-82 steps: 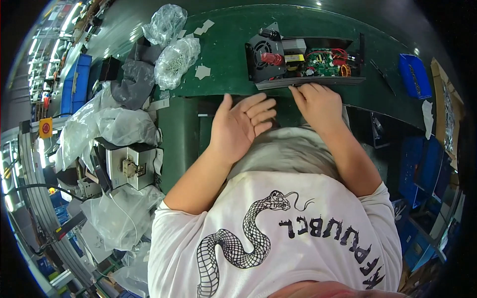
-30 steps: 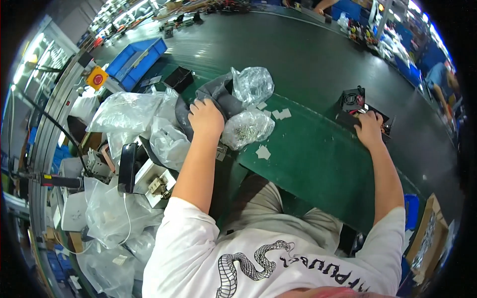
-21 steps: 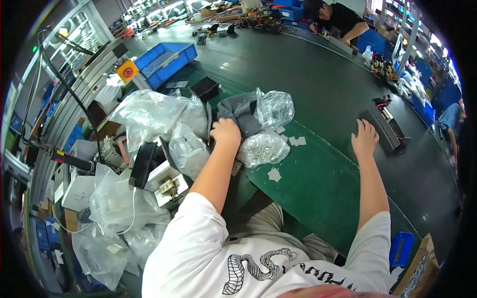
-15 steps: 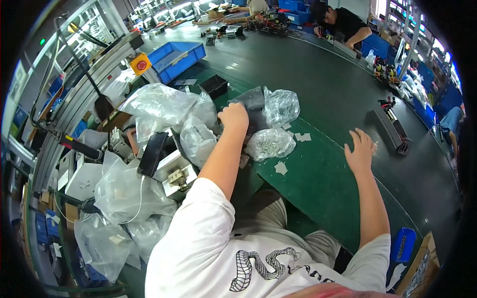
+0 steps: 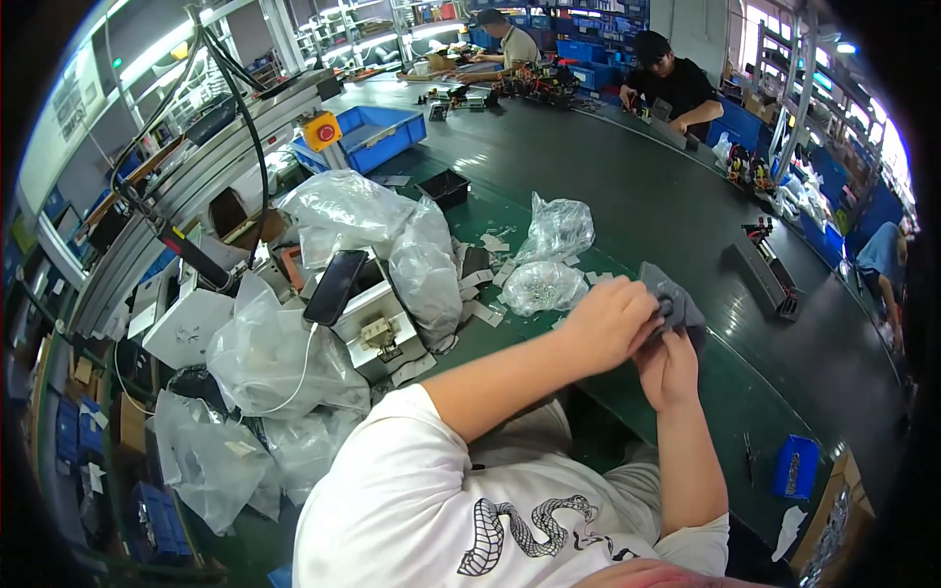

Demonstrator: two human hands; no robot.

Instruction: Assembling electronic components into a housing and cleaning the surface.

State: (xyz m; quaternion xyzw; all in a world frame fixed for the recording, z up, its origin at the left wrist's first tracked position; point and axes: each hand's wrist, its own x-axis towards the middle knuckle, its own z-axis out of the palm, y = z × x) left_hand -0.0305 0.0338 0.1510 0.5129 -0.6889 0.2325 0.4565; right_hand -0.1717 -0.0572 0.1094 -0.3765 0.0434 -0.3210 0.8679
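A crumpled dark grey plastic bag (image 5: 678, 300) is held in front of me, right of centre above the green work surface. My left hand (image 5: 612, 321) reaches across and pinches its near left edge, fingers closed. Just below, my right hand (image 5: 670, 372) is closed on the lower part of the bag, thumb and fingers together. What the bag holds, if anything, is hidden. Left of my hands lies a clear bag of small metal parts (image 5: 542, 287), with another clear plastic bag (image 5: 559, 229) behind it. Small pale grey pieces (image 5: 483, 312) are scattered around them.
Large clear bags (image 5: 343, 211), a phone (image 5: 336, 287) and a metal box (image 5: 382, 333) crowd the left side. Behind them stand a small black tray (image 5: 444, 189) and a blue bin (image 5: 387, 147). A long dark unit (image 5: 767, 274) lies right; people (image 5: 671, 88) work beyond.
My left hand has moved right, bringing the dark grey bag from beside the clear bags. My right hand has come left and closed on it. The view has shifted slightly.
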